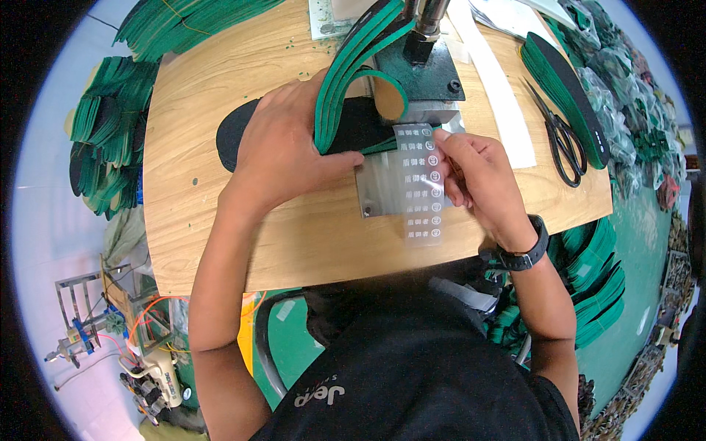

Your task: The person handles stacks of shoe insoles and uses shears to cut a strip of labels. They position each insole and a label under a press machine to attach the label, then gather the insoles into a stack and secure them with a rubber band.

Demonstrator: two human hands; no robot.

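My left hand (283,147) is closed over black and green shoe insoles (341,73), some bent upward in a curve and the lowest lying flat, its heel end reaching the press. My right hand (482,176) pinches the edge of a clear strip of transfer labels (421,184) with rows of white print. The strip's upper end lies over the insole's end, just in front of the press's dark upper plate (423,73). Its lower part hangs over a metal plate (376,191). My left thumb tip is close to the strip's left edge.
Black scissors (565,143) and an insole stack (566,99) lie on the table's (198,220) right side, near a long white strip (507,110). More insoles (114,125) are piled beyond the left edge. Plastic-bagged bundles (625,110) stand at far right.
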